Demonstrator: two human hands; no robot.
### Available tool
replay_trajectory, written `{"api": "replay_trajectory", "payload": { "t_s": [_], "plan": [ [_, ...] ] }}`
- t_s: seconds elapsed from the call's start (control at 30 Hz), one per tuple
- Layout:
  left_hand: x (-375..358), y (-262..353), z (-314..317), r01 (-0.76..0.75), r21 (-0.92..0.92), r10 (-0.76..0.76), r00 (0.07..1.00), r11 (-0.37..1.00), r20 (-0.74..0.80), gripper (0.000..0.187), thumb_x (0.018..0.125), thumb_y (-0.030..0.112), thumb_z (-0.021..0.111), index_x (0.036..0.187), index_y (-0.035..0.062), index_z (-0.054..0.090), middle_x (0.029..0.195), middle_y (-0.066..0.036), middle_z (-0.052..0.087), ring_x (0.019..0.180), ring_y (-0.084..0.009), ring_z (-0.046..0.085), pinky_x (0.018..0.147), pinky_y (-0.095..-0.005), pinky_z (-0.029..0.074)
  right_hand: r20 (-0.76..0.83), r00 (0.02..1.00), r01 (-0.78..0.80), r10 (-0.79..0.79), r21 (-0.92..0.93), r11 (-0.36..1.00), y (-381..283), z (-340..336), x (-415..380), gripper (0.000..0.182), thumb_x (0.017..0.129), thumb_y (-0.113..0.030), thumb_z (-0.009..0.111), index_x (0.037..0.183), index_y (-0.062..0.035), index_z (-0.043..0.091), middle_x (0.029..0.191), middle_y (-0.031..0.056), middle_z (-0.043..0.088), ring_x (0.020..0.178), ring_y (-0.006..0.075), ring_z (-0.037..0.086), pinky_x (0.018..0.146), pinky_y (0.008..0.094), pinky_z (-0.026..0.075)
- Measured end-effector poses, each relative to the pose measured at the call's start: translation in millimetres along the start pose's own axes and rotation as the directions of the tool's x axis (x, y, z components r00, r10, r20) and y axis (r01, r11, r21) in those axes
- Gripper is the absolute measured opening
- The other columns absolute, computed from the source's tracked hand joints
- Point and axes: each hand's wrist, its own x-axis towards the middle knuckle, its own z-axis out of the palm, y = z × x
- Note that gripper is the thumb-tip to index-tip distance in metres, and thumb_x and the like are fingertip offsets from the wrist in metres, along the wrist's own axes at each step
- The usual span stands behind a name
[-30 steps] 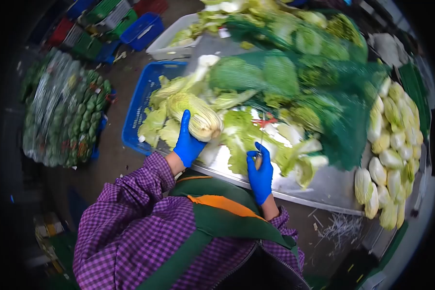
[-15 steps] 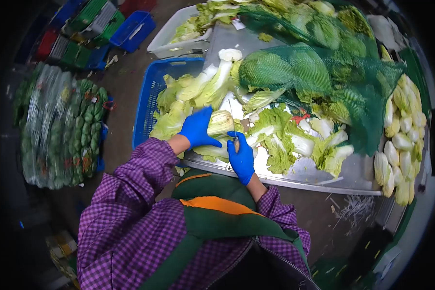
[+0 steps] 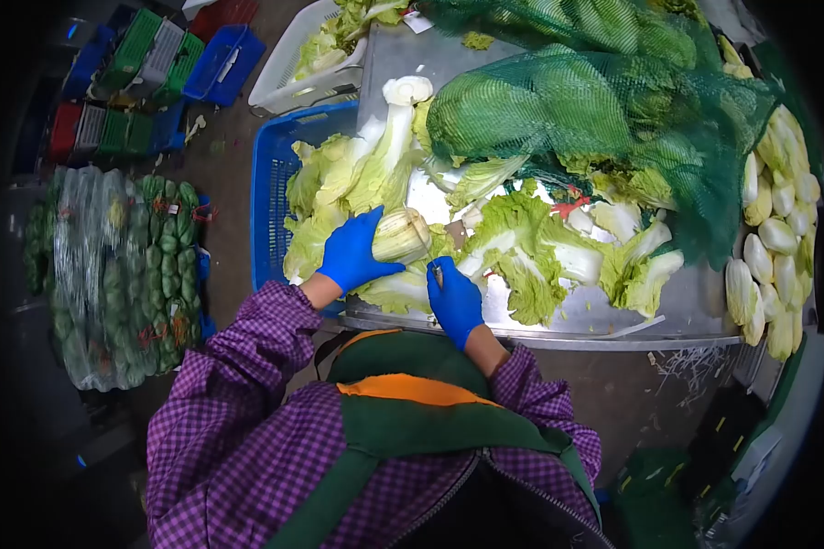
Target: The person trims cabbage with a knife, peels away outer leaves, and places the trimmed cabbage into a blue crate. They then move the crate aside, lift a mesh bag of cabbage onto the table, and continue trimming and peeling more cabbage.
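My left hand (image 3: 355,253), in a blue glove, grips a pale trimmed cabbage (image 3: 400,235) from its left side, over the near edge of the metal table (image 3: 687,316). At the cabbage's right, my right hand (image 3: 455,297), also gloved in blue, is closed round a knife; the handle is mostly hidden, and the thin blade (image 3: 429,248) points up beside the cabbage's cut end. Loose cabbage leaves (image 3: 522,256) lie right of my hands, and more leaves (image 3: 339,174) are heaped on the left.
A blue basket (image 3: 267,174) and a white basket (image 3: 264,90) stand at the table's left. Green net bags (image 3: 558,105) of cabbages cover the back. Peeled cabbages (image 3: 778,236) are piled at the right. Wrapped green vegetables (image 3: 124,274) and crates (image 3: 224,66) are farther left.
The view has shifted a little. The cabbage has turned so its cut end faces more up and right, and the knife has tilted beside it. Both hands keep their hold.
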Motion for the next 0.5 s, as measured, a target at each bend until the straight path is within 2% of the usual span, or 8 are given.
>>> {"api": "replay_trajectory", "payload": {
  "t_s": [0.2, 0.27, 0.33, 0.43, 0.5],
  "plan": [
    [7, 3, -6, 0.046, -0.033, -0.043, 0.997, 0.998, 0.066, 0.099, 0.057, 0.053, 0.078, 0.133, 0.0052, 0.039, 0.116, -0.021, 0.055, 0.104, -0.0349, 0.055, 0.088, -0.0411, 0.045, 0.018, 0.999, -0.038, 0.040, -0.104, 0.994, 15, 15, 17, 0.016, 0.089, -0.020, 0.049, 0.100, -0.0095, 0.046, 0.085, 0.0193, 0.062, 0.079, 0.0398, 0.060, 0.065, 0.0477, 0.047],
    [8, 1, -4, 0.027, -0.017, -0.026, 0.999, 0.999, 0.035, 0.098, 0.056, 0.053, 0.078, 0.133, 0.0060, 0.039, 0.115, -0.021, 0.055, 0.104, -0.0344, 0.056, 0.087, -0.0410, 0.046, 0.038, 0.996, -0.071, 0.077, -0.133, 0.989, 10, 13, 27, 0.017, 0.088, -0.021, 0.049, 0.099, -0.0086, 0.045, 0.086, 0.0206, 0.062, 0.079, 0.0403, 0.060, 0.065, 0.0481, 0.047],
    [9, -3, -3, 0.019, -0.042, -0.018, 1.000, 0.999, 0.020, 0.097, 0.056, 0.053, 0.078, 0.132, 0.0059, 0.041, 0.114, -0.021, 0.055, 0.103, -0.0344, 0.056, 0.087, -0.0408, 0.046, 0.198, 0.944, -0.217, 0.265, -0.233, 0.948, 5, 7, 41, 0.020, 0.087, -0.021, 0.049, 0.098, -0.0058, 0.045, 0.085, 0.0238, 0.062, 0.079, 0.0420, 0.060, 0.067, 0.0495, 0.047],
    [5, -4, -5, 0.005, -0.082, -0.006, 1.000, 0.997, 0.000, 0.096, 0.055, 0.053, 0.079, 0.130, 0.0053, 0.043, 0.114, -0.021, 0.056, 0.103, -0.0338, 0.057, 0.087, -0.0401, 0.046, 0.215, 0.957, -0.143, 0.196, -0.237, 0.961, 7, 10, 56, 0.019, 0.087, -0.016, 0.043, 0.100, -0.0029, 0.048, 0.091, 0.0275, 0.061, 0.086, 0.0452, 0.058, 0.074, 0.0520, 0.046],
    [5, -9, -5, 0.008, -0.108, -0.010, 1.000, 0.994, -0.027, 0.095, 0.055, 0.052, 0.080, 0.129, 0.0048, 0.044, 0.115, -0.021, 0.056, 0.103, -0.0333, 0.057, 0.088, -0.0395, 0.046, 0.203, 0.956, -0.161, 0.212, -0.244, 0.956, 8, 10, 55, 0.020, 0.085, -0.015, 0.043, 0.099, -0.0028, 0.049, 0.092, 0.0277, 0.061, 0.087, 0.0450, 0.058, 0.076, 0.0516, 0.045]
  ]
}}
